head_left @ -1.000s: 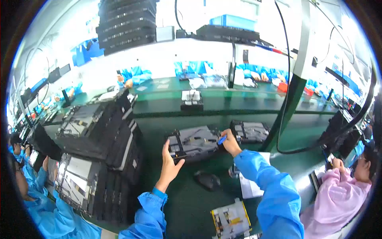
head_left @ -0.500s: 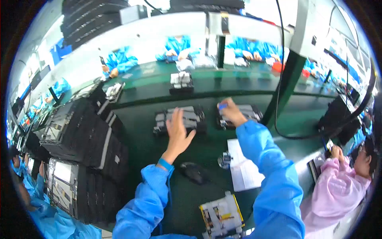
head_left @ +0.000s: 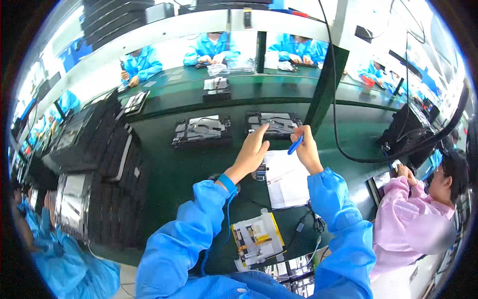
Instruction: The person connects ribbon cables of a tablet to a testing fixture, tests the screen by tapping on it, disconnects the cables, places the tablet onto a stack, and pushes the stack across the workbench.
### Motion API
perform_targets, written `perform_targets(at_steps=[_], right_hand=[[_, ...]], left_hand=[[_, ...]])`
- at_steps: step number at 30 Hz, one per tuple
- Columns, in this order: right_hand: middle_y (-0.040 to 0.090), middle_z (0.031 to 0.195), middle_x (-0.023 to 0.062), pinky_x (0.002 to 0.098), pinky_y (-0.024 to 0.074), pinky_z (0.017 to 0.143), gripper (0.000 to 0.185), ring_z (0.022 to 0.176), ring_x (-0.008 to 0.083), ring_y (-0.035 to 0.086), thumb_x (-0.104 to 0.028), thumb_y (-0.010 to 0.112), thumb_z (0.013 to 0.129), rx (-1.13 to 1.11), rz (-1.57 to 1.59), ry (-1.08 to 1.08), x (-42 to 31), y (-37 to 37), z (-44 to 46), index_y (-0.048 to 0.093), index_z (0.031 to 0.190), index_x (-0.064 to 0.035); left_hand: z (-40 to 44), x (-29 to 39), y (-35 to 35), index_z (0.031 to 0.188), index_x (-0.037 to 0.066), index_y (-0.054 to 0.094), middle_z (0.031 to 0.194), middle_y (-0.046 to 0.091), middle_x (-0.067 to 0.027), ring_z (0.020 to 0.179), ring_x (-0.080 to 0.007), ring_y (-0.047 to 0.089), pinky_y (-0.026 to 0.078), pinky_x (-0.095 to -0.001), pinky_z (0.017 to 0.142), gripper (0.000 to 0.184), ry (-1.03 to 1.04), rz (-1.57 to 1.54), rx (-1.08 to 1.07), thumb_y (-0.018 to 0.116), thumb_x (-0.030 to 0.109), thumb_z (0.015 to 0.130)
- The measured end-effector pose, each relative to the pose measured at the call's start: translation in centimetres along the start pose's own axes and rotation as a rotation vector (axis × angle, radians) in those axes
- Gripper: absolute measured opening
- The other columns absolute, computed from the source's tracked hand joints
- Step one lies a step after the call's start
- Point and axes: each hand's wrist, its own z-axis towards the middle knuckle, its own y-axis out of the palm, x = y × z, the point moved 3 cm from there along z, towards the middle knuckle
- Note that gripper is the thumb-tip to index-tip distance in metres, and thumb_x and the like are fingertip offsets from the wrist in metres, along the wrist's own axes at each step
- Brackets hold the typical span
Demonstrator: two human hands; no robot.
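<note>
My right hand (head_left: 307,149) is closed around a slim blue pen (head_left: 296,144), its end pointing down and to the left. It hovers by the near right corner of a black device stack (head_left: 274,122) that has grey parts on top. My left hand (head_left: 249,153), with fingers stretched out and nothing in them, is in front of the same stack; I cannot tell whether it touches. A blue band (head_left: 227,183) circles that wrist. To the left lies a second device stack (head_left: 200,130). Printed paper sheets (head_left: 286,182) lie below my hands, beside a small dark item (head_left: 260,172).
Tall piles of black devices (head_left: 107,149) stand at the left. An opened white unit with yellow edges (head_left: 258,238) lies near the front edge. A green post (head_left: 326,89) and a hanging black cable (head_left: 334,124) rise at the right. A co-worker in pink (head_left: 398,224) sits to the right.
My left hand has moved right, from the left stack to in front of the right one. My right hand, still holding the pen, has come back nearer to me. The view has shifted.
</note>
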Motion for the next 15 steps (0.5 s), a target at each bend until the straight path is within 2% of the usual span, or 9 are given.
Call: perform_targets(at_steps=[3, 5, 6, 8, 9, 11, 12, 13, 15], right_hand=[[0.061, 0.090, 0.0187, 0.0407, 0.0471, 0.072, 0.022, 0.080, 0.0376, 0.060, -0.001, 0.059, 0.079, -0.213, -0.175, -0.176, -0.6, 2.6, -1.4, 0.047, 0.097, -0.0027], [0.058, 0.097, 0.0148, 0.0419, 0.0423, 0.085, 0.025, 0.098, 0.0353, 0.054, -0.003, 0.060, 0.071, -0.471, -0.299, -0.646, 0.5, 6.4, -2.3, 0.052, 0.095, -0.0035], [0.057, 0.098, 0.0137, 0.0434, 0.0398, 0.089, 0.027, 0.102, 0.0344, 0.052, -0.003, 0.059, 0.071, -0.640, -0.358, -0.537, -1.4, 7.5, -2.9, 0.052, 0.097, -0.0054], [0.054, 0.102, 0.0123, 0.0531, 0.0302, 0.100, 0.034, 0.111, 0.0344, 0.048, 0.001, 0.056, 0.071, -0.828, -0.560, -0.468, -1.9, 10.0, -4.6, 0.052, 0.102, -0.0114], [0.054, 0.107, 0.0137, 0.0615, 0.0220, 0.103, 0.039, 0.116, 0.0354, 0.045, 0.002, 0.054, 0.073, -0.924, -0.659, -0.461, -1.2, 11.5, -5.1, 0.051, 0.108, -0.0148], [0.053, 0.114, 0.0148, 0.0638, 0.0195, 0.104, 0.044, 0.121, 0.0344, 0.042, 0.002, 0.051, 0.076, -0.990, -0.815, -0.380, -1.2, 13.1, -5.8, 0.049, 0.115, -0.0153], [0.047, 0.126, 0.0160, 0.0641, 0.0205, 0.103, 0.057, 0.125, 0.0345, 0.040, 0.006, 0.047, 0.075, -1.033, -0.863, -0.293, -1.2, 13.9, -5.7, 0.043, 0.127, -0.0187], [0.047, 0.126, 0.0160, 0.0641, 0.0205, 0.103, 0.057, 0.125, 0.0345, 0.040, 0.006, 0.047, 0.075, -1.047, -0.864, -0.305, -1.4, 14.5, -5.9, 0.043, 0.127, -0.0187], [0.046, 0.126, 0.0178, 0.0636, 0.0216, 0.104, 0.060, 0.124, 0.0351, 0.039, 0.000, 0.051, 0.078, -0.945, -0.940, -0.354, -2.2, 15.2, -5.6, 0.039, 0.133, -0.0198]], left_hand=[[-1.0, 11.0, -9.6, 0.117, 0.006, 0.055, 0.121, 0.055, -0.0129, 0.113, -0.0293, 0.051, 0.037, -0.0461, 0.099, 0.039, 0.137, -0.051, 0.037, 0.049, -0.003, 0.079], [-2.7, 19.9, -14.5, 0.105, 0.004, 0.060, 0.110, 0.061, -0.0086, 0.104, -0.0270, 0.056, 0.040, -0.0460, 0.096, 0.032, 0.408, 0.081, -0.101, 0.054, 0.001, 0.074], [-4.7, 23.1, -15.4, 0.099, 0.005, 0.060, 0.104, 0.061, -0.0068, 0.097, -0.0248, 0.057, 0.044, -0.0428, 0.094, 0.028, 0.562, 0.164, 0.006, 0.056, 0.007, 0.072], [-7.9, 29.6, -17.3, 0.090, 0.006, 0.060, 0.093, 0.058, -0.0062, 0.090, -0.0216, 0.056, 0.045, -0.0401, 0.091, 0.022, 0.629, 0.289, -0.192, 0.055, 0.020, 0.073], [-9.5, 31.4, -17.3, 0.076, 0.003, 0.058, 0.075, 0.055, -0.0076, 0.076, -0.0198, 0.056, 0.046, -0.0342, 0.076, 0.017, 0.770, 0.425, -0.005, 0.057, 0.019, 0.070], [-11.7, 35.2, -20.7, 0.102, -0.003, 0.060, 0.104, 0.060, -0.0114, 0.103, -0.0242, 0.053, 0.034, -0.0349, 0.101, 0.031, 0.489, 0.193, -0.376, 0.053, 0.018, 0.081], [-12.6, 35.9, -22.1, 0.086, -0.002, 0.062, 0.084, 0.061, -0.0078, 0.088, -0.0223, 0.057, 0.042, -0.0321, 0.093, 0.021, 0.536, 0.386, -0.128, 0.054, 0.014, 0.077], [-13.5, 35.9, -22.8, 0.086, -0.002, 0.062, 0.084, 0.061, -0.0078, 0.088, -0.0223, 0.057, 0.042, -0.0321, 0.093, 0.021, 0.521, 0.391, -0.119, 0.054, 0.014, 0.077], [-15.4, 36.1, -23.3, 0.092, -0.002, 0.063, 0.088, 0.062, -0.0094, 0.091, -0.0221, 0.056, 0.044, -0.0305, 0.090, 0.025, 0.808, 0.972, -0.168, 0.055, 0.017, 0.078]])
